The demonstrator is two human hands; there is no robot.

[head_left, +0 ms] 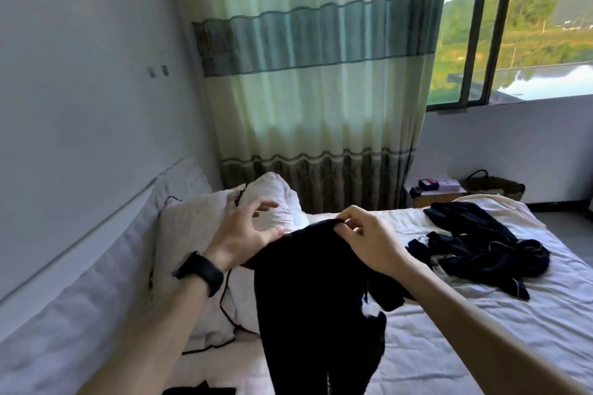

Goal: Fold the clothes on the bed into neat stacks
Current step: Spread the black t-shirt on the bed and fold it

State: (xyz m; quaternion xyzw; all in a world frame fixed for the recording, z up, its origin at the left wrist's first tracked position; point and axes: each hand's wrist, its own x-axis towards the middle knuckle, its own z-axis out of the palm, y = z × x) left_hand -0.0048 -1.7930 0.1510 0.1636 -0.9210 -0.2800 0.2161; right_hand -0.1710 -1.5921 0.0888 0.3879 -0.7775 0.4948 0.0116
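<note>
A black garment (314, 298) hangs in the air over the white bed (481, 330), raised in front of me. My right hand (369, 240) pinches its top edge between thumb and fingers. My left hand (247, 231), a black watch on its wrist, is at the garment's upper left edge with the thumb touching the cloth and the other fingers spread and loose. A second dark garment (481, 250) with pale piping lies crumpled on the bed to the right. A small black piece of cloth (199, 390) lies at the bottom edge.
White pillows (199, 234) with black trim are piled at the left against the headboard. A green striped curtain (305, 74) hangs behind the bed. A bedside table (436, 192) and a dark basket (495, 187) stand at the far right under the window.
</note>
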